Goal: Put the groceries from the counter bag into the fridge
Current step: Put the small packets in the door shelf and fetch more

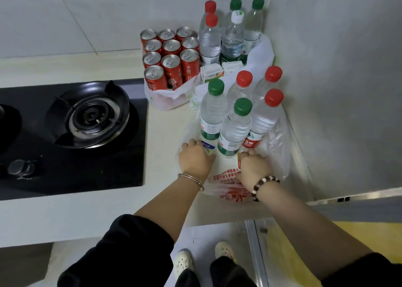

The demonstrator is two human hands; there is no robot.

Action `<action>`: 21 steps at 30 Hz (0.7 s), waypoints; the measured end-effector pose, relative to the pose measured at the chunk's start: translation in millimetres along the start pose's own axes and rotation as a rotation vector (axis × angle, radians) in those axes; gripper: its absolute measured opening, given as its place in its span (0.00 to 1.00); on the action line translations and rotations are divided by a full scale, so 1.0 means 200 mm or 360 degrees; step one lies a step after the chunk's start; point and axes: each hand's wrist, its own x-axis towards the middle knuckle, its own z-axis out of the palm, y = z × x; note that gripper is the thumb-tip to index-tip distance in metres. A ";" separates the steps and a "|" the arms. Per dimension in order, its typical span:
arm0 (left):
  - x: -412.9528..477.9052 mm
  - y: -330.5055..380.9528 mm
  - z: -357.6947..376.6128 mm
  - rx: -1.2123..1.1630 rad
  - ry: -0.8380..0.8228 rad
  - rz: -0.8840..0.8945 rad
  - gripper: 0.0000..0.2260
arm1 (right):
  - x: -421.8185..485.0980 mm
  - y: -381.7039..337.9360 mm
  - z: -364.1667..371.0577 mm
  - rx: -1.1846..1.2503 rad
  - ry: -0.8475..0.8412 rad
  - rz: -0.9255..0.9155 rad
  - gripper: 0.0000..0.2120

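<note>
A white plastic bag with red print (pixel 230 178) sits at the counter's front right. Several water bottles with green and red caps (pixel 236 125) stand upright in it. My left hand (pixel 195 158) reaches into the bag's left side, its fingers curled round a small blue and yellow packet (pixel 208 146). My right hand (pixel 253 167) reaches in on the right and grips a small item with an orange edge (pixel 238 158); most of that item is hidden.
Behind, another white bag (pixel 171 97) holds several red soda cans (pixel 171 58). More water bottles (pixel 232 36) and small cartons (pixel 212 72) stand in the corner. A black gas hob (pixel 87 117) lies to the left. The fridge side (pixel 348 91) rises on the right.
</note>
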 end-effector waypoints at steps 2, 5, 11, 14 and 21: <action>0.01 0.01 0.01 0.0044 0.0001 -0.0017 0.21 | 0.01 -0.01 0.00 -0.0003 -0.0002 0.0002 0.22; 0.01 0.02 0.03 0.0089 0.0003 -0.0054 0.20 | 0.00 0.00 0.00 -0.0008 -0.0041 -0.0012 0.23; -0.04 0.00 0.04 -0.0056 0.0075 -0.0001 0.20 | -0.02 0.00 -0.01 -0.0083 0.0017 -0.0102 0.11; -0.08 -0.01 0.00 -0.0219 0.0153 0.0126 0.21 | -0.04 0.00 -0.04 0.0043 0.0132 -0.0131 0.08; -0.17 -0.02 -0.27 -0.1861 -0.0076 -0.0398 0.13 | -0.11 -0.05 -0.18 0.0400 0.0301 -0.0258 0.08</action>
